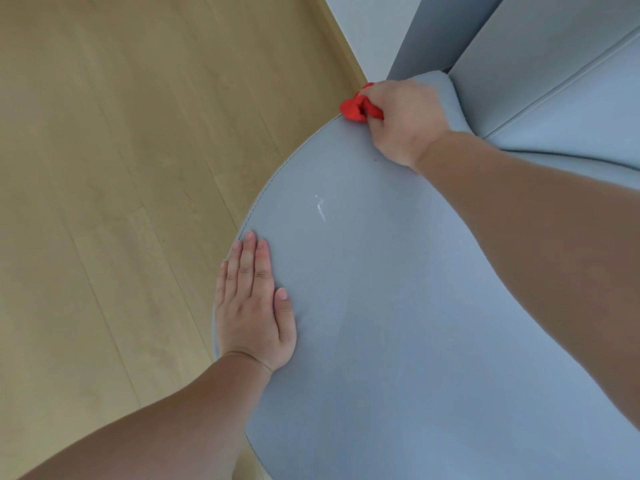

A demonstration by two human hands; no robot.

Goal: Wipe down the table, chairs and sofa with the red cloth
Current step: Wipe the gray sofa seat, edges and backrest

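Observation:
A pale blue-grey sofa [381,271] fills the right half of the head view, with a broad rounded arm curving toward me. My right hand [401,119] grips the bunched red cloth [353,107] and holds it against the far edge of that arm, near the back cushion. Only a small part of the cloth shows past my fingers. My left hand [252,303] lies flat with straight fingers on the near left edge of the sofa arm, holding nothing.
Light wooden floor [121,202] covers the left half. A white wall with a skirting board [343,46] runs at the top behind the sofa. Seat and back cushions [571,109] lie at the upper right.

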